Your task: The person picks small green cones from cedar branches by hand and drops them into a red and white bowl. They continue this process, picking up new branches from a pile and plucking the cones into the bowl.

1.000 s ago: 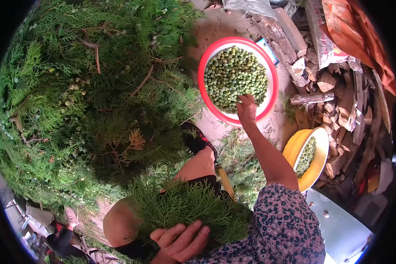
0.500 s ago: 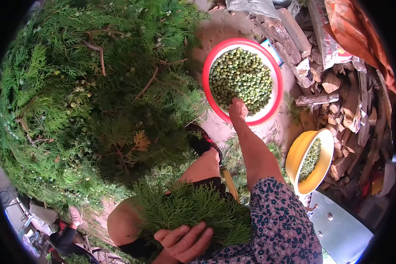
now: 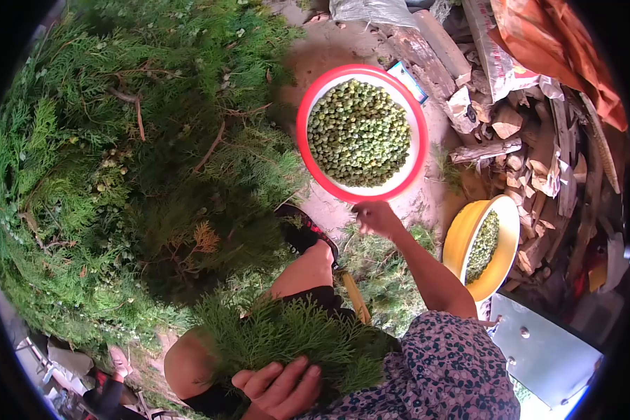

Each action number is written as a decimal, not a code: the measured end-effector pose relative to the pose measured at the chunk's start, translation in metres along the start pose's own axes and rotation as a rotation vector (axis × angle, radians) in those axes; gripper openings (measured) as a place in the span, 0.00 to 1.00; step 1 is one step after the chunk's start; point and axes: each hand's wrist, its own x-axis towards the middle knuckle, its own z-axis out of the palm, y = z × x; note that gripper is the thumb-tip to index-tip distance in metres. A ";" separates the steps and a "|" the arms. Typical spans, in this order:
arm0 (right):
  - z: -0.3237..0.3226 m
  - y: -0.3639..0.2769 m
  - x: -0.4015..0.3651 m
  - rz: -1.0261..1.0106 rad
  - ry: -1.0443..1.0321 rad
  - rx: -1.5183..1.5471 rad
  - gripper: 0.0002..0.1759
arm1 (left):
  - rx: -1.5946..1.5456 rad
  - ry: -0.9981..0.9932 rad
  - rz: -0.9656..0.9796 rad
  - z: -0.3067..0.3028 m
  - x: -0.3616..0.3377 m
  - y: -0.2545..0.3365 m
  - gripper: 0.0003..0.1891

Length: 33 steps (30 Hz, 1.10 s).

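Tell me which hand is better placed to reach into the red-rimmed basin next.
The right hand, most likely: it is already close beside the rim of the red-rimmed basin. The left hand is farther from it and occupied, its fingers curled over the green sprigs.

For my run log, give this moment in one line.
left hand: holding green sprigs | right hand: near red-rimmed basin | basin contents: small green pieces

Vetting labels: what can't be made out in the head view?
Head view:
- Right hand: any contents; too blurred, shadowed.
- Conifer sprig: stem end, hidden by its foliage and left hand.
- Red-rimmed basin: bottom, covered by green cones.
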 end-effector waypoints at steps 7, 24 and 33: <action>-0.044 0.016 0.049 -0.060 0.680 0.124 0.08 | -0.002 0.003 0.026 0.005 -0.002 0.000 0.11; -0.082 0.062 0.126 0.082 0.796 0.154 0.11 | 0.013 -0.051 0.032 0.000 -0.007 -0.003 0.12; -0.074 0.029 0.072 0.043 0.699 0.589 0.10 | 0.051 0.052 -0.020 0.008 -0.016 0.004 0.12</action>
